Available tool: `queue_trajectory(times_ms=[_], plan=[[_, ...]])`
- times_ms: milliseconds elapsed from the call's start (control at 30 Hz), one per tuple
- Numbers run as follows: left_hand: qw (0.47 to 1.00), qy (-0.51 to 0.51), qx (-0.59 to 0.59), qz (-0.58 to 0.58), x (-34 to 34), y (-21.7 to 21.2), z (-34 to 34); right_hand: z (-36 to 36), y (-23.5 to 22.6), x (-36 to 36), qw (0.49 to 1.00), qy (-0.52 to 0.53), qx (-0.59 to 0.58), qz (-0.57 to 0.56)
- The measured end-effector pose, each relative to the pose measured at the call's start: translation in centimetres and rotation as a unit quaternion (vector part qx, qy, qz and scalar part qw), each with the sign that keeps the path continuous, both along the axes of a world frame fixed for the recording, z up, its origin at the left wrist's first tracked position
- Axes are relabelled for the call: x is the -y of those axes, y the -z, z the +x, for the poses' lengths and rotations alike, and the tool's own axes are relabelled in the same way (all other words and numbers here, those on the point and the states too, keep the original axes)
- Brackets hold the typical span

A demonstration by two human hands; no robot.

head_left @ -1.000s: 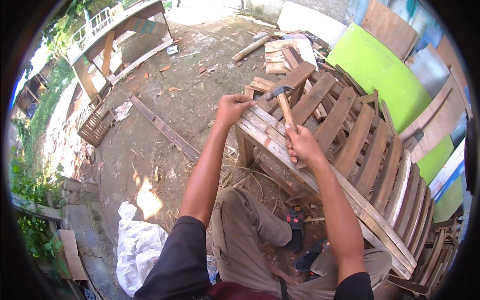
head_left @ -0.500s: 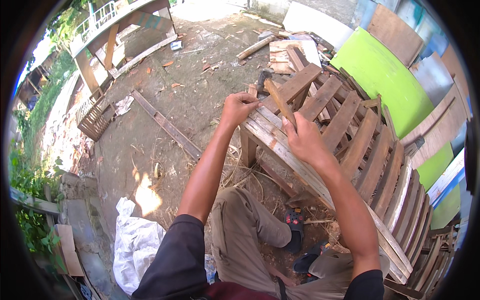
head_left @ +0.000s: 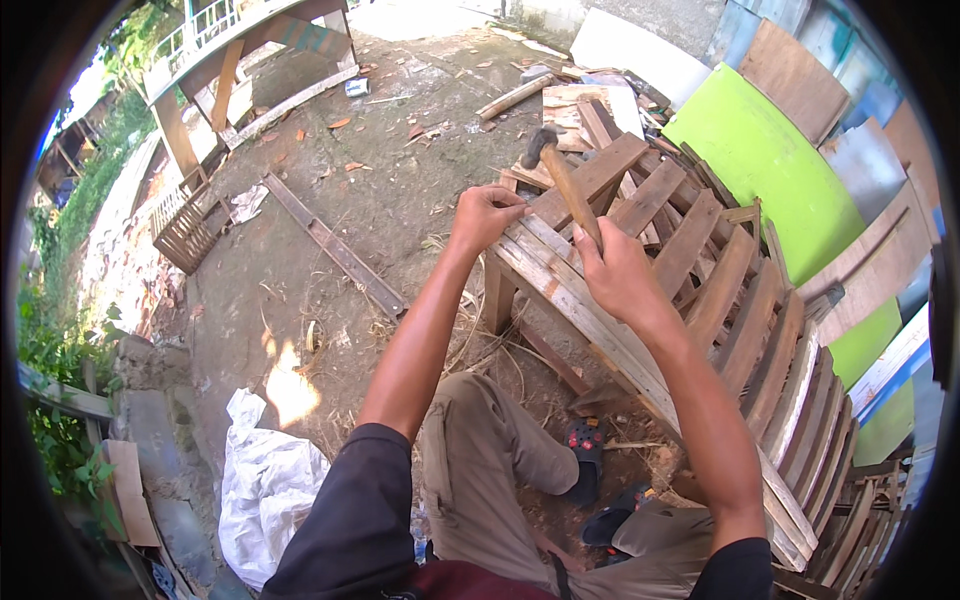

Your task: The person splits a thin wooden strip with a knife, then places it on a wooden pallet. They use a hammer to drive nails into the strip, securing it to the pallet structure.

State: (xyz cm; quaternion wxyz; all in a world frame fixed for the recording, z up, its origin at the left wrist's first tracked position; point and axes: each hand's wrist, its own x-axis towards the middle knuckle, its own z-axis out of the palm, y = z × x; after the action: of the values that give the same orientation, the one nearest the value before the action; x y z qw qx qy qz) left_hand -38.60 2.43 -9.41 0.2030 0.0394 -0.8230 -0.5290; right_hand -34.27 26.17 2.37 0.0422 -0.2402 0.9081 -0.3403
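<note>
My right hand (head_left: 617,272) grips the wooden handle of a hammer (head_left: 572,192), its dark head raised above the far end of a slatted wooden frame (head_left: 688,238). My left hand (head_left: 484,216) is at the far corner of that frame, thumb and fingertips pinched together over the end of the pale planks (head_left: 562,280) along its near edge. Whatever lies between those fingertips is too small to make out. Brown slats run across the frame to the right of both hands.
A green panel (head_left: 765,170) and several boards lean at the right. Scrap wood (head_left: 590,110) lies beyond the frame. On the ground to the left are a long wooden rail (head_left: 335,245), a slatted crate (head_left: 187,230) and a white sack (head_left: 265,490).
The hammer has risen a little, its head swinging up and slightly right, away from the left hand. My left hand stays pinched at the same corner.
</note>
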Motion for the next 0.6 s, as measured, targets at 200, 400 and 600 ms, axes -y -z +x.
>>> queue_trajectory(times_ms=[200, 400, 600], plan=[[1.0, -0.001, 0.005, 0.003, -0.1, 0.1, -0.2, -0.5, 1.4, -0.3, 1.0, -0.002, -0.003, 0.006], [1.0, -0.003, 0.011, -0.001, -0.5, -0.5, 0.1, -1.1, 2.6, -0.8, 1.0, 0.001, -0.026, -0.006], [1.0, -0.002, -0.026, -0.002, -0.3, 0.1, -0.1, -1.0, 2.1, -0.8, 1.0, -0.008, -0.005, -0.005]])
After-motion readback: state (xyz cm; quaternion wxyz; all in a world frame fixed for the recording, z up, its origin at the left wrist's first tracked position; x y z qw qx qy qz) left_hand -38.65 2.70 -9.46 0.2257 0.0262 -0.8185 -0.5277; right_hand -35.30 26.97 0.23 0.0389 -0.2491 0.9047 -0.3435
